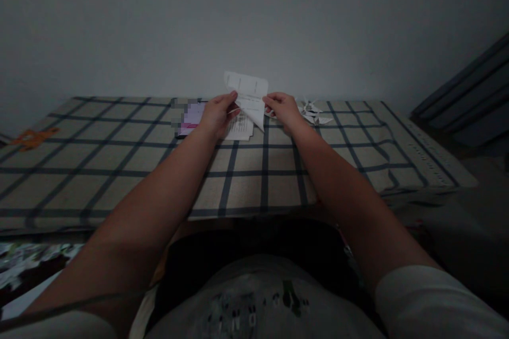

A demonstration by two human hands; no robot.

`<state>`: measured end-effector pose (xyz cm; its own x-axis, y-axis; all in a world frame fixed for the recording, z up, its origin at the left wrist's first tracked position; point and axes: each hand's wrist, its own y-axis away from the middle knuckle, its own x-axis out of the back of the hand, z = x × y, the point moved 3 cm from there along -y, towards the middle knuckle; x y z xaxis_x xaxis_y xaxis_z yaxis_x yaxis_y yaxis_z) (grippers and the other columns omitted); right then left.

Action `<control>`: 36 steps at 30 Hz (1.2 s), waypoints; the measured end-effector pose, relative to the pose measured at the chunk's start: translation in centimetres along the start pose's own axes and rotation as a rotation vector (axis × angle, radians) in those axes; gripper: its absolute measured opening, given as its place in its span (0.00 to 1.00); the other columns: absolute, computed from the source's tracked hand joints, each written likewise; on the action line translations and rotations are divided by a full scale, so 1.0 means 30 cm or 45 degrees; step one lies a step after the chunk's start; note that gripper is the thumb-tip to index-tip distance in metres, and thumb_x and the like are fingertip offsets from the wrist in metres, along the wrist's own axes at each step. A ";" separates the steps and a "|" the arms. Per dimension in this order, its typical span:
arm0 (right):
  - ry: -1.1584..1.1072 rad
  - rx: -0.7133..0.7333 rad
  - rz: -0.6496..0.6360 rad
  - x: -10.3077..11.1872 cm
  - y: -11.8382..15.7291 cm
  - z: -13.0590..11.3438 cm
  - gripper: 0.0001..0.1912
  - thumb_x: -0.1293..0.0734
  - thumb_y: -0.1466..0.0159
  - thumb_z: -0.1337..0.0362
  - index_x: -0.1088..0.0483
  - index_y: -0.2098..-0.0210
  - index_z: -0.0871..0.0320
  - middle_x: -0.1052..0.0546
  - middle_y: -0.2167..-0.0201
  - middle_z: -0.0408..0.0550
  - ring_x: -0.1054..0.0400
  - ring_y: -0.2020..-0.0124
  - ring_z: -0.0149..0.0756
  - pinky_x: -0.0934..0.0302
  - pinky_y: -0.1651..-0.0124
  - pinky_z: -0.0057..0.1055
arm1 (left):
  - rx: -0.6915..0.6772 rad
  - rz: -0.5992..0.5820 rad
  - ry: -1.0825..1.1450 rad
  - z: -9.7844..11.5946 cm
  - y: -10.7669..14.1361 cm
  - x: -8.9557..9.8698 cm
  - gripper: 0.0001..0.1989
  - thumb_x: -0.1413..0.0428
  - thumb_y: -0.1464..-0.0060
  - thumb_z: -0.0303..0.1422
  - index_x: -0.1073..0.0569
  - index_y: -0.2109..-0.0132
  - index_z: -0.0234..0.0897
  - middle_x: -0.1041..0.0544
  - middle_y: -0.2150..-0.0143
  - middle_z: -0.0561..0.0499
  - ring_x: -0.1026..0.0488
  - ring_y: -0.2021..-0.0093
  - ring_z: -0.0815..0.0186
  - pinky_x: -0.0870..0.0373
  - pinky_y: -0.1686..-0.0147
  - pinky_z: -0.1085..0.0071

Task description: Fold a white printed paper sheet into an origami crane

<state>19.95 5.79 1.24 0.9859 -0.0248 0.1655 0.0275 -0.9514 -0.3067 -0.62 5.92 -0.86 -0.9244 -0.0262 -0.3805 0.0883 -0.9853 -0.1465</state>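
Between my two hands a printed sheet of paper (251, 100) is held up above the table, its lower part folded to a pointed corner. My left hand (219, 113) pinches its left side, and my right hand (281, 107) pinches the right edge between thumb and fingers. Below the sheet lies a small stack of printed papers (239, 128), partly covered by the left hand. A purple item (193, 117) with a dark edge, partly blurred out, rests left of that hand. Just past my right hand sit several folded white paper pieces (312, 114).
A checked cloth (254, 185) covers the table, which stands against a grey wall (254, 21). An orange object (35, 138) lies at the far left of the cloth. Dark slanted panels (469, 95) stand beyond the table's right end.
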 end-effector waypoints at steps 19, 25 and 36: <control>-0.011 0.000 -0.032 -0.006 0.011 -0.021 0.06 0.30 0.30 0.69 0.25 0.66 0.59 0.24 0.74 0.40 0.33 0.74 0.26 0.41 0.70 0.24 | -0.081 0.153 -0.007 -0.002 -0.040 0.049 0.13 0.30 0.48 0.43 0.23 0.62 0.43 0.16 0.60 0.49 0.18 0.50 0.59 0.18 0.59 0.69; 0.007 -0.007 -0.044 -0.010 0.017 -0.028 0.06 0.30 0.31 0.69 0.25 0.66 0.59 0.24 0.74 0.40 0.33 0.74 0.25 0.41 0.70 0.23 | -0.104 0.188 0.030 -0.011 -0.062 0.058 0.14 0.33 0.45 0.46 0.25 0.64 0.43 0.16 0.60 0.51 0.18 0.48 0.61 0.20 0.58 0.72; 0.004 0.017 0.010 0.001 0.009 -0.015 0.05 0.30 0.31 0.67 0.25 0.64 0.58 0.23 0.72 0.40 0.31 0.73 0.26 0.38 0.67 0.24 | 0.175 -0.154 -0.082 -0.021 0.020 -0.032 0.15 0.28 0.47 0.43 0.20 0.62 0.38 0.16 0.64 0.47 0.18 0.63 0.63 0.20 0.64 0.69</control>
<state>19.93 5.41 1.59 0.9855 -0.0334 0.1662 0.0220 -0.9469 -0.3206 0.55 5.47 -1.15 -0.9475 0.0874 -0.3075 -0.0724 -0.9956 -0.0598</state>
